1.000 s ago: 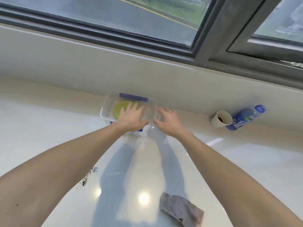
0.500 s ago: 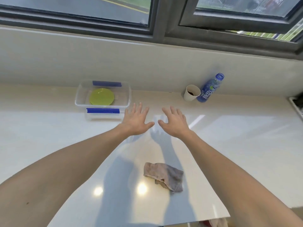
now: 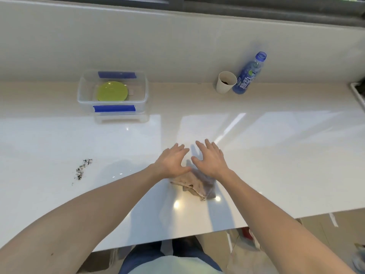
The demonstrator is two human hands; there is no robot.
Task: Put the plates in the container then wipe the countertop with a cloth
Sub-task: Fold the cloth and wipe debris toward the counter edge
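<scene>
A clear plastic container [image 3: 146,89] with blue clips stands at the back left of the white countertop [image 3: 276,155], with a green plate [image 3: 112,91] lying flat inside it. A crumpled grey-brown cloth [image 3: 197,185] lies near the counter's front edge. My left hand [image 3: 171,162] and my right hand [image 3: 210,159] hover side by side, palms down, fingers spread, over the far edge of the cloth. Neither hand holds anything. Whether they touch the cloth is unclear.
A patch of dark crumbs [image 3: 82,168] lies on the counter to the left of the hands. At the back right stand a white paper cup [image 3: 225,82] and a blue drink bottle [image 3: 249,75] against the wall. A tray edge [image 3: 358,95] shows far right.
Both hands have drawn back from the container toward the counter's front edge and now sit over the cloth. The view has tilted down, and the crumbs are in sight again.
</scene>
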